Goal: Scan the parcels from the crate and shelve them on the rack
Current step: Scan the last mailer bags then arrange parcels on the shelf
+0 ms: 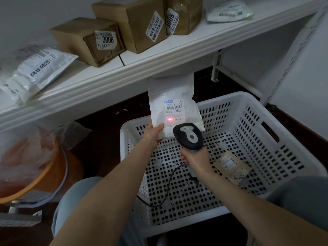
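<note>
My left hand (153,134) grips the lower left corner of a white padded mailer (173,96), held upright above the white perforated crate (262,110). A red scan spot glows on the mailer's printed label. My right hand (194,159) holds a black and grey barcode scanner (189,136) by its handle, its head just below the label and its cable trailing into the crate. One small brown parcel (232,166) lies on the crate floor at the right. The white rack shelf (159,63) runs above.
On the shelf stand three brown boxes (85,39) with number labels, a white poly bag (33,71) at the left and another (229,11) at the right. An orange basin (44,176) with plastic wrap sits on the floor at the left. The rack's upright (292,54) rises beside the crate.
</note>
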A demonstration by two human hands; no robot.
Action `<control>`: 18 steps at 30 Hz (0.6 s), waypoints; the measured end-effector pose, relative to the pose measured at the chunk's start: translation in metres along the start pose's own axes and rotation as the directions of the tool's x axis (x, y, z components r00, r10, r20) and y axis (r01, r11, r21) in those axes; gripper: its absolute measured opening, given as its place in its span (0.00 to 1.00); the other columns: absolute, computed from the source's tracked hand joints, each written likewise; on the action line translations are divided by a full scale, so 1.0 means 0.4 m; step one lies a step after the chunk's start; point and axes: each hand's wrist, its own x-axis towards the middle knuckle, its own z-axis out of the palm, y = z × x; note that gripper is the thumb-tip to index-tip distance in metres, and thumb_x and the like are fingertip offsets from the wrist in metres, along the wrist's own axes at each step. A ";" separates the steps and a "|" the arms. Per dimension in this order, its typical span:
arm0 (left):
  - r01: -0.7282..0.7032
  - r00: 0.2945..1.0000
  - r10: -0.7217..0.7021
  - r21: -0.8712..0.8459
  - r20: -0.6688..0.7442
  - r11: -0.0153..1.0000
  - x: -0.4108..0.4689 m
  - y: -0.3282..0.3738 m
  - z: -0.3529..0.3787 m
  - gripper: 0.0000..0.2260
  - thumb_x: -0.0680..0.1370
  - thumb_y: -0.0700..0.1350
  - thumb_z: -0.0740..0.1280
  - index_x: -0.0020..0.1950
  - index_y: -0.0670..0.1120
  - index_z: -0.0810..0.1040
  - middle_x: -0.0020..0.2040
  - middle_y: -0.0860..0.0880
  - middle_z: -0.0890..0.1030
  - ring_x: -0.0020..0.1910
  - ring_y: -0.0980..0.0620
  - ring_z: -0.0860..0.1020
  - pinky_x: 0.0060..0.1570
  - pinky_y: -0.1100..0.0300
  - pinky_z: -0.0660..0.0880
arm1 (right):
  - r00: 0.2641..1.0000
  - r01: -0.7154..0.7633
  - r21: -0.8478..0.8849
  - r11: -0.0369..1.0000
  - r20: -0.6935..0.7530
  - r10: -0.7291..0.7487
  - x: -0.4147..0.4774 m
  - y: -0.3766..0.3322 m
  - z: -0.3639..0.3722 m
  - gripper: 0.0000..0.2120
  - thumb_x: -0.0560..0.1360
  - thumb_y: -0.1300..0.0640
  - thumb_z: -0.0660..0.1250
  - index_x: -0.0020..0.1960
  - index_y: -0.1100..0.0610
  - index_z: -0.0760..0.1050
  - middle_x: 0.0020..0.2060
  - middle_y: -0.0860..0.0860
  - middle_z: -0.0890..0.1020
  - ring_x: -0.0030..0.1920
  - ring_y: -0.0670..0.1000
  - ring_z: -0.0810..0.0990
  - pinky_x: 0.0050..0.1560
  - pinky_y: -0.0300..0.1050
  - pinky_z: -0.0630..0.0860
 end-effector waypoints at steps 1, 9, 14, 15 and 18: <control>0.000 1.000 0.000 -0.002 -0.002 1.000 -0.001 0.001 0.001 0.18 0.78 0.37 0.66 0.68 0.40 0.71 0.60 0.40 0.79 0.50 0.44 0.80 0.52 0.47 0.78 | 1.000 -0.003 0.006 1.000 0.000 0.003 0.000 0.000 0.000 0.01 0.72 0.67 0.70 0.41 0.65 0.80 0.27 0.52 0.79 0.28 0.44 0.77 0.33 0.37 0.76; -0.001 1.000 0.001 -0.012 -0.001 1.000 -0.009 0.003 0.002 0.17 0.78 0.37 0.66 0.67 0.41 0.71 0.58 0.42 0.79 0.47 0.45 0.80 0.49 0.48 0.78 | 1.000 -0.006 -0.001 1.000 -0.007 0.006 0.000 0.003 -0.001 0.01 0.71 0.67 0.70 0.42 0.65 0.80 0.29 0.54 0.80 0.29 0.46 0.78 0.35 0.39 0.77; -0.009 1.000 0.010 -0.018 0.013 1.000 -0.008 0.000 0.003 0.17 0.78 0.37 0.66 0.67 0.40 0.71 0.61 0.40 0.78 0.52 0.43 0.79 0.53 0.45 0.78 | 0.999 0.034 0.018 0.999 -0.009 -0.034 -0.006 -0.009 0.001 0.05 0.72 0.65 0.71 0.37 0.62 0.80 0.27 0.52 0.79 0.30 0.48 0.77 0.37 0.44 0.76; -0.011 1.000 0.012 -0.025 0.014 1.000 -0.007 0.000 0.003 0.17 0.78 0.36 0.66 0.67 0.40 0.71 0.61 0.40 0.78 0.52 0.43 0.79 0.54 0.45 0.77 | 0.998 0.056 0.017 0.998 -0.015 -0.056 -0.006 -0.016 0.002 0.06 0.72 0.65 0.71 0.36 0.61 0.79 0.27 0.52 0.80 0.31 0.49 0.78 0.37 0.44 0.77; -0.020 1.000 0.020 -0.028 0.017 0.999 -0.007 -0.001 0.007 0.17 0.79 0.36 0.65 0.68 0.40 0.71 0.61 0.40 0.78 0.52 0.43 0.78 0.55 0.46 0.77 | 0.993 0.118 0.023 0.993 -0.017 -0.117 -0.009 -0.032 0.009 0.06 0.72 0.64 0.72 0.36 0.61 0.80 0.27 0.53 0.80 0.31 0.49 0.79 0.36 0.44 0.77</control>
